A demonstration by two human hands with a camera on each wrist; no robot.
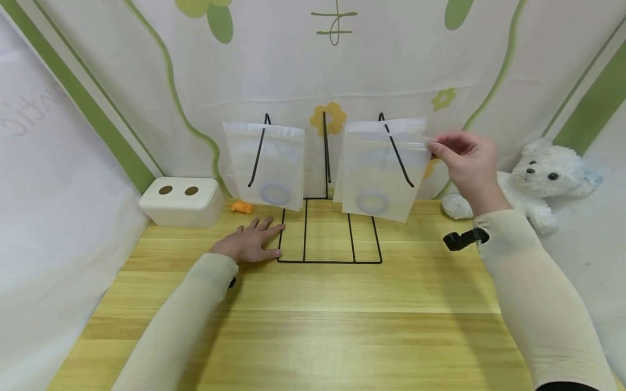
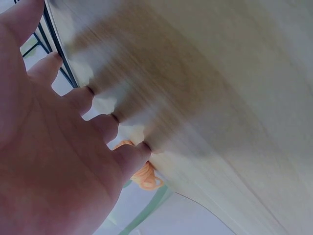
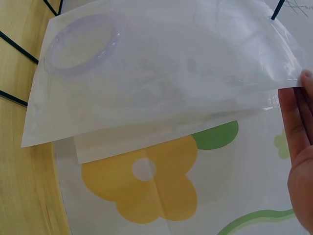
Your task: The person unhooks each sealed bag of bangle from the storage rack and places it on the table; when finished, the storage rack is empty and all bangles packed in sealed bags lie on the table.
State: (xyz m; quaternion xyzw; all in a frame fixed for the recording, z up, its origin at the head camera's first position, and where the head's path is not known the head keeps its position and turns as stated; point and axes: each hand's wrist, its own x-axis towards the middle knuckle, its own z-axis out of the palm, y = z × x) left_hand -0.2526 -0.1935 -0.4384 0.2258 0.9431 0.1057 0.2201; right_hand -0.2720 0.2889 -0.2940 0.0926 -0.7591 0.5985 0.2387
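With thumb and fingertips, my right hand (image 1: 464,157) pinches the upper right edge of a translucent zip bag (image 1: 391,179). A pale purple ring (image 3: 85,45) shows through the lower part of this bag. The bag hangs on the right prong of a black wire rack (image 1: 330,262), in front of another bag there. My left hand (image 1: 251,240) lies flat with fingers spread, its thumb and index fingertip at the left side of the rack's base. From the left prong hangs another bag (image 1: 266,157), also with a purple ring (image 1: 275,194) in it.
A white box (image 1: 183,202) with two round holes stands at the back left, beside a small orange object (image 1: 242,207). A white plush bear (image 1: 543,174) sits at the back right. Behind the rack hangs a patterned curtain (image 1: 293,60).
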